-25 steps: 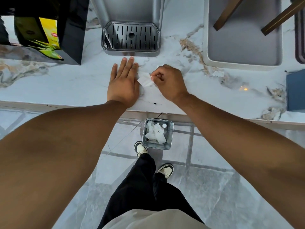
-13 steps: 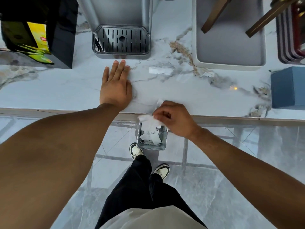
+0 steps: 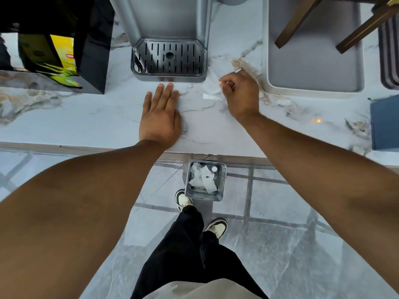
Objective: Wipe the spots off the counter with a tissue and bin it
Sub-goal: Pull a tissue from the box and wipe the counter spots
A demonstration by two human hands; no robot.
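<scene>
Fingertips of the right hand (image 3: 240, 93) are curled under and partly hidden, so the grip cannot be fully made out; a white tissue (image 3: 212, 88) is seen at them, bunched loosely on the counter (image 3: 86, 117) just right of the drip tray (image 3: 169, 59). A small white strip is seen sticking up past the knuckles (what it is cannot be told). The grey machine (image 3: 166, 16) above the drip tray is cut off at the top edge, as are the two brown wooden legs (image 3: 364, 26) over the grey tray (image 3: 313, 67). A blue box (image 3: 385, 124) is cropped by the right edge. The left hand (image 3: 159, 117) is laid flat on the counter, fingers extended and close together, nothing held. The counter is white marble with grey and brown veining; the floor (image 3: 269, 244) below is grey marbled tile with dark joints. A black box (image 3: 92, 44) at the upper left is open toward the camera, with yellow-green tea packets (image 3: 62, 61) inside. A small square metal bin (image 3: 205, 180) is set on the floor just below the counter edge, between the arms, with crumpled white tissues in it, one marked with dark spots. Black trousers and two white shoes (image 3: 217, 227) are seen beside the bin.
</scene>
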